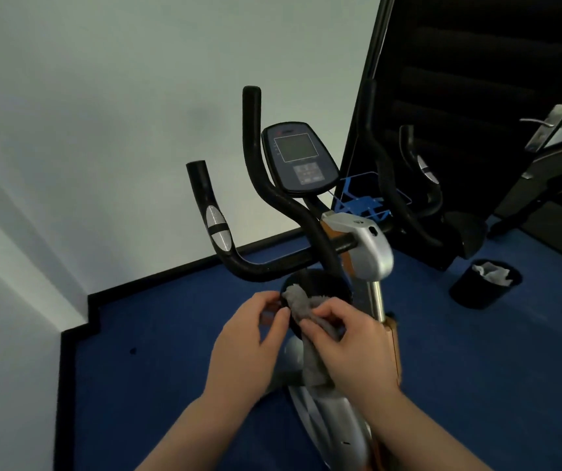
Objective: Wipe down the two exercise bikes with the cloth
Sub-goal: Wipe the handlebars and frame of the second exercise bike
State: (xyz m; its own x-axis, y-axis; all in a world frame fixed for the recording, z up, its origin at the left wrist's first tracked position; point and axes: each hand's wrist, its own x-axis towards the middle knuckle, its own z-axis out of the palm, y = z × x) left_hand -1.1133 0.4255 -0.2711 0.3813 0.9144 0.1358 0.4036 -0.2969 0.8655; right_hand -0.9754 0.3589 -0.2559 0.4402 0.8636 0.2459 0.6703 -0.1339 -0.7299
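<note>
An exercise bike [369,246] with a silver frame, black handlebars and a console [299,158] stands right in front of me. A grey cloth [298,302] is bunched in my right hand [350,345], pressed against a round black part [320,282] below the handlebars. My left hand [249,345] holds the left edge of that black part, its thumb close to the cloth. The cloth's tail hangs down under my right palm. Only this one bike is clearly in view; dark equipment at the far right may be another machine.
A black waste bin [485,283] with crumpled paper stands on the blue carpet [157,334] to the right. A dark door [476,79] with a metal handle [541,125] is behind the bike. White walls close in at the left and back.
</note>
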